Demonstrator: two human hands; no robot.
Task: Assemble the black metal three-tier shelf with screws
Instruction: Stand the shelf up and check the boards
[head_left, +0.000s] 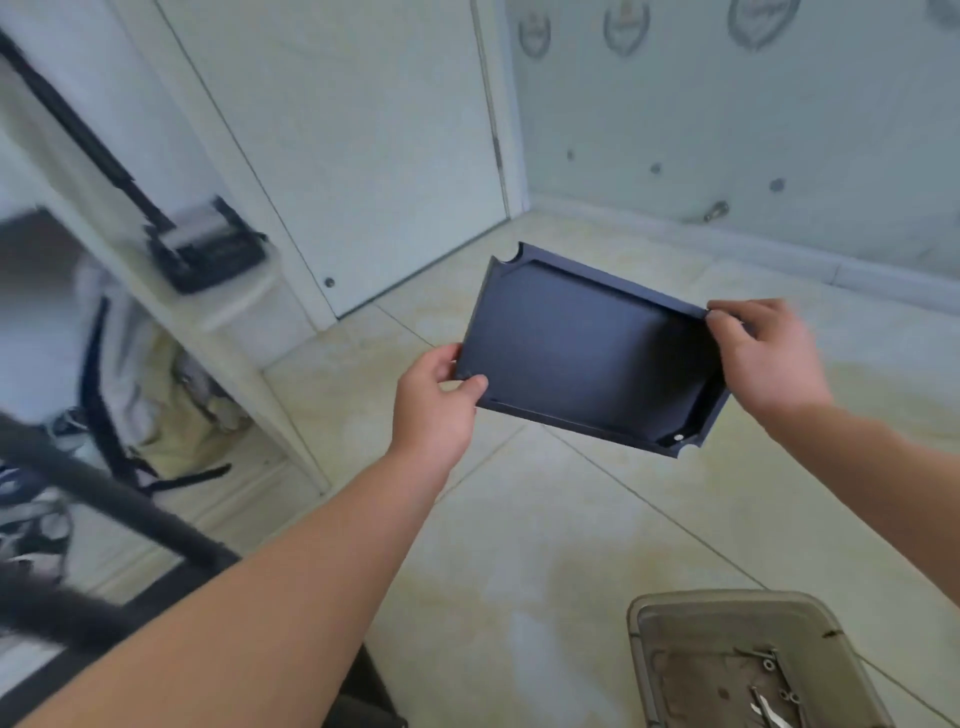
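Above the pale tiled floor (519, 519), the black rectangular metal shelf tray (587, 353) is held mid-air, lipped face to camera, likely for checking the corner holes. Long axis runs left-right, right end lower. Beige plastic stool (727, 605) sits near right. Left hand (436, 405) pinches the near-left corner, thumb on top. Right hand (763, 353) curls its fingers round the far-right corner. Small silver screws (769, 665) lie on the stool, within reach.

This looks like a room in a home: glossy beige floor tiles (519, 545), a plain white door (363, 130) at the far side, pale wallpaper (727, 119) with crest motifs on the far right, and a white ledge (244, 296) on the left bearing a black device (208, 249).
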